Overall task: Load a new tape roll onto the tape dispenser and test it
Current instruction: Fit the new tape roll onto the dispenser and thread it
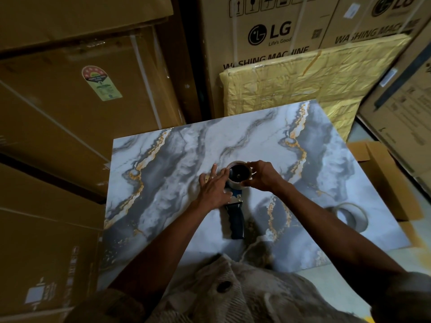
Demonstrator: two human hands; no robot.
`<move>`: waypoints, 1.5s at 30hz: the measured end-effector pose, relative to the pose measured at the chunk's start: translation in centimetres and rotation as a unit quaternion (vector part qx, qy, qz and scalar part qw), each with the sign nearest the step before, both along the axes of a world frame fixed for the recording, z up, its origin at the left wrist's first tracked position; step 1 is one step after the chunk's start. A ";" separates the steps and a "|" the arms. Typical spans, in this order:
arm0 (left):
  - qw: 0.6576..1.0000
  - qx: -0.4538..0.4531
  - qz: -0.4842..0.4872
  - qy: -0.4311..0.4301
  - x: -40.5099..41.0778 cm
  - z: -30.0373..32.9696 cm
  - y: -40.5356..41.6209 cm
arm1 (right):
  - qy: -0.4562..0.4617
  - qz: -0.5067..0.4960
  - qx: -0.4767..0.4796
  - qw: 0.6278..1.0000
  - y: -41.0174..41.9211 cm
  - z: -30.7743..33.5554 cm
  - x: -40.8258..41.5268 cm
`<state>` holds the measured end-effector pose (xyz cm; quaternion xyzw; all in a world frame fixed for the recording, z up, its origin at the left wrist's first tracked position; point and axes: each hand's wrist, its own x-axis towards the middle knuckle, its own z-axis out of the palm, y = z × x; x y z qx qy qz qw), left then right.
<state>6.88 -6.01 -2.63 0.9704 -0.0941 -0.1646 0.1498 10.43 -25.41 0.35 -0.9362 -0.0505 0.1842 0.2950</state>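
A tape dispenser lies flat on the marble-patterned slab (177,159), its dark blue handle (236,221) pointing towards me. A clear tape roll (240,174) sits around the dispenser's dark hub. My right hand (262,177) grips the roll's right rim with curled fingers. Flat against the roll's left side and the dispenser's front part rests my left hand (214,187), fingers stretched and pressing down. The dispenser's blade end is hidden under that hand.
A second, nearly used-up tape roll (349,216) lies on the slab near its right edge. Large cardboard boxes (268,36) and a yellow wrapped parcel (291,87) stand close behind and to the left. An open carton (382,173) sits at the right.
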 end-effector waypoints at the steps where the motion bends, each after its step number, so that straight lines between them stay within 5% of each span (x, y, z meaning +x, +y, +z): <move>1: 1.000 0.001 -0.001 -0.002 0.0 -0.1 0.0 | -0.002 0.002 0.000 1.000 0.0 -0.1 0.0; 34: 0.997 0.058 -0.041 -0.036 0.4 -0.5 0.8 | 0.008 -0.042 -0.018 0.999 -0.5 -3.2 -0.7; 41: 0.997 -0.018 0.068 -0.038 -0.4 -0.5 0.5 | 0.019 -0.060 0.086 0.994 -0.9 -5.3 -3.9; 45: 0.994 -0.017 0.094 -0.058 -0.3 -0.1 0.4 | 0.104 -0.132 0.186 0.968 0.1 -5.6 -6.5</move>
